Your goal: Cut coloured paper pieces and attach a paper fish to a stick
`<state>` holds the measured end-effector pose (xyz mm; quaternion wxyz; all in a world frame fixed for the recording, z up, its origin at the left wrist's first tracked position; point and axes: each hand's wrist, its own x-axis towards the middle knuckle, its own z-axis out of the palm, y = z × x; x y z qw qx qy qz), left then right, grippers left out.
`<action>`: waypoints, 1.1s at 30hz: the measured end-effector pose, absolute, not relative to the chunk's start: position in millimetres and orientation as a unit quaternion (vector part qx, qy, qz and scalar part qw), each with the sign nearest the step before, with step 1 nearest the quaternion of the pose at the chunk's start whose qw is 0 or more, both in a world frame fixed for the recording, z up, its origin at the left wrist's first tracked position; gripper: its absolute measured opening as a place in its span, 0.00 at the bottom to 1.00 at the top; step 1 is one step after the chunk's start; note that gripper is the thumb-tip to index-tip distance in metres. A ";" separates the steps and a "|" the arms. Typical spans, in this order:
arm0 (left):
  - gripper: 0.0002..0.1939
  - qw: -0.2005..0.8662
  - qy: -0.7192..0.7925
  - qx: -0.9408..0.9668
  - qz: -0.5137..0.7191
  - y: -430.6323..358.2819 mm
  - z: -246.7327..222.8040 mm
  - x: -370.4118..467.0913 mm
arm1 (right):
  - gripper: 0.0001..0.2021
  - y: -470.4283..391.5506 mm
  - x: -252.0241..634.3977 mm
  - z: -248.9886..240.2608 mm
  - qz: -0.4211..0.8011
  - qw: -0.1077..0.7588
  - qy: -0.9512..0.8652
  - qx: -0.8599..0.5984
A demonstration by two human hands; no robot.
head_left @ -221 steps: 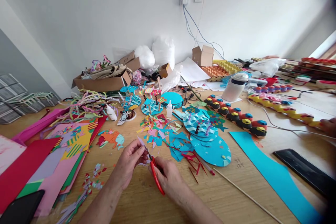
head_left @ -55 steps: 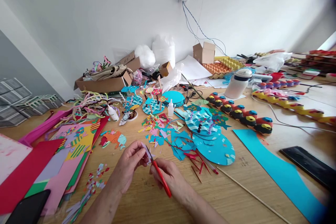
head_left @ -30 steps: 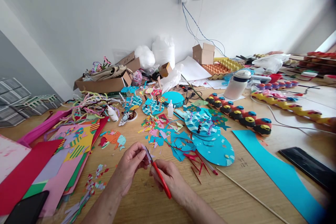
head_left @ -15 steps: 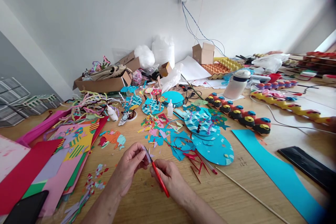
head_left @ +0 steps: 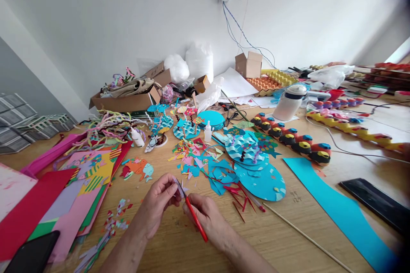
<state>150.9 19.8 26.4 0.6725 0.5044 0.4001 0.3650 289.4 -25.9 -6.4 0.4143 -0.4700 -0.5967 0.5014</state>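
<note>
Between the thumb and fingers of my left hand (head_left: 160, 198) is a small piece of lilac paper (head_left: 180, 190). My right hand (head_left: 205, 213) grips red-handled scissors (head_left: 196, 218), their dark blades pointing up and left against the paper's edge. Both hands hover close together over the wooden table (head_left: 173, 247). Just beyond them lie blue paper scraps (head_left: 221, 175) and thin red strips (head_left: 240, 198). Cut-out paper fish (head_left: 139, 169) rest on the table past my left hand.
Coloured paper sheets (head_left: 60, 217) and a phone (head_left: 35, 251) lie left. Blue discs with paper waves (head_left: 246, 153), a wooden stick (head_left: 304, 234), a blue paper strip (head_left: 333, 204) and another phone (head_left: 374, 202) are right. A glue bottle (head_left: 208, 132) stands ahead, near painted egg-carton strips (head_left: 291, 138).
Hardly anything differs. The scissor handles have shifted very slightly to the right and down, while my left hand keeps the lilac paper in place.
</note>
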 end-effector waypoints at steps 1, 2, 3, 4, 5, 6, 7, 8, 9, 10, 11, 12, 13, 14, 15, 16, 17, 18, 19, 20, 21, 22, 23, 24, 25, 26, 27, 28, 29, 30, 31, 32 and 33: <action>0.08 0.672 0.401 0.503 0.366 19.8 26.3 150.7 | 0.17 -25.8 289.4 -6.5 0.488 0.413 -0.604 -0.475; 0.08 0.673 0.402 0.501 0.367 19.7 26.2 150.6 | 0.17 -25.7 289.4 -6.7 0.476 0.411 -0.612 -0.480; 0.08 0.673 0.404 0.498 0.369 19.5 26.2 150.4 | 0.17 -25.6 289.5 -6.9 0.466 0.407 -0.617 -0.486; 0.08 0.674 0.404 0.496 0.369 19.4 26.3 150.2 | 0.17 -25.4 289.5 -7.3 0.458 0.403 -0.622 -0.491; 0.08 0.676 0.404 0.494 0.369 19.2 26.4 150.0 | 0.16 -25.2 289.4 -7.8 0.454 0.401 -0.623 -0.495; 0.08 0.677 0.404 0.492 0.369 19.1 26.7 150.0 | 0.16 -25.0 289.4 -8.5 0.452 0.400 -0.623 -0.497; 0.08 0.678 0.403 0.493 0.368 19.1 27.1 150.0 | 0.16 -24.9 289.2 -9.2 0.455 0.401 -0.621 -0.496; 0.08 0.678 0.401 0.494 0.368 19.1 27.5 150.1 | 0.15 -24.7 289.0 -10.1 0.465 0.403 -0.616 -0.492; 0.08 0.677 0.399 0.496 0.368 19.2 28.0 150.1 | 0.15 -24.6 288.8 -11.0 0.480 0.407 -0.607 -0.485; 0.08 0.676 0.397 0.498 0.370 19.4 28.5 150.1 | 0.14 -24.4 288.5 -11.8 0.500 0.410 -0.594 -0.479; 0.08 0.676 0.396 0.500 0.371 19.5 29.0 150.1 | 0.14 -24.2 288.2 -12.4 0.523 0.412 -0.578 -0.472; 0.08 0.675 0.395 0.501 0.371 19.6 29.3 150.0 | 0.13 -24.0 287.9 -12.7 0.547 0.414 -0.557 -0.467; 0.08 0.675 0.396 0.501 0.371 19.7 29.5 149.8 | 0.13 -23.7 287.6 -12.6 0.571 0.417 -0.536 -0.462; 0.07 0.674 0.397 0.500 0.371 19.7 29.6 149.5 | 0.12 -23.4 287.3 -12.0 0.590 0.420 -0.514 -0.460; 0.07 0.673 0.399 0.501 0.370 19.7 29.6 149.3 | 0.12 -22.9 287.2 -10.9 0.605 0.424 -0.494 -0.458; 0.07 0.671 0.402 0.503 0.368 19.6 29.7 149.2 | 0.12 -22.3 287.2 -9.4 0.617 0.429 -0.478 -0.455; 0.07 0.668 0.404 0.506 0.366 19.6 29.7 149.2 | 0.13 -21.6 287.3 -7.6 0.625 0.437 -0.466 -0.448; 0.07 0.664 0.406 0.513 0.363 19.5 29.8 149.5 | 0.13 -20.9 287.5 -5.8 0.631 0.448 -0.456 -0.440; 0.07 0.658 0.410 0.521 0.357 19.4 29.9 150.1 | 0.14 -20.1 287.8 -4.1 0.634 0.462 -0.444 -0.432; 0.07 0.652 0.414 0.530 0.349 19.3 29.8 151.0 | 0.15 -19.3 288.2 -2.5 0.637 0.477 -0.431 -0.426; 0.07 0.646 0.420 0.540 0.339 19.2 29.5 152.2 | 0.16 -18.5 288.6 -1.3 0.639 0.492 -0.415 -0.421; 0.07 0.639 0.426 0.550 0.329 19.1 29.0 153.6 | 0.17 -17.8 289.0 -0.4 0.640 0.507 -0.398 -0.419; 0.08 0.633 0.431 0.558 0.320 18.9 28.1 155.0 | 0.18 -17.2 289.3 0.1 0.641 0.518 -0.382 -0.418; 0.08 0.628 0.435 0.565 0.313 18.8 27.0 156.5 | 0.18 -16.7 289.6 0.4 0.643 0.526 -0.369 -0.417; 0.08 0.625 0.437 0.569 0.308 18.7 25.6 157.8 | 0.18 -16.3 289.9 0.4 0.646 0.530 -0.358 -0.416; 0.08 0.623 0.439 0.571 0.304 18.5 24.2 158.9 | 0.19 -16.0 290.0 0.2 0.649 0.533 -0.349 -0.416; 0.08 0.624 0.440 0.571 0.302 18.3 22.7 159.8 | 0.19 -15.8 290.1 -0.2 0.652 0.534 -0.341 -0.418; 0.08 0.627 0.440 0.567 0.301 18.0 21.4 160.5 | 0.19 -15.6 290.0 -0.7 0.653 0.534 -0.334 -0.420; 0.08 0.631 0.441 0.562 0.302 17.5 20.1 161.0 | 0.18 -15.5 289.9 -1.2 0.654 0.536 -0.327 -0.422; 0.08 0.635 0.442 0.554 0.307 16.9 19.0 161.5 | 0.18 -15.4 289.6 -1.8 0.653 0.541 -0.321 -0.422; 0.09 0.639 0.442 0.545 0.315 16.1 18.0 162.1 | 0.18 -15.4 289.3 -2.4 0.650 0.549 -0.316 -0.420; 0.10 0.643 0.442 0.535 0.325 15.1 17.1 162.9 | 0.18 -15.3 289.1 -3.1 0.646 0.560 -0.311 -0.416; 0.10 0.646 0.441 0.526 0.333 13.9 16.2 164.0 | 0.17 -15.2 288.8 -3.7 0.640 0.571 -0.307 -0.412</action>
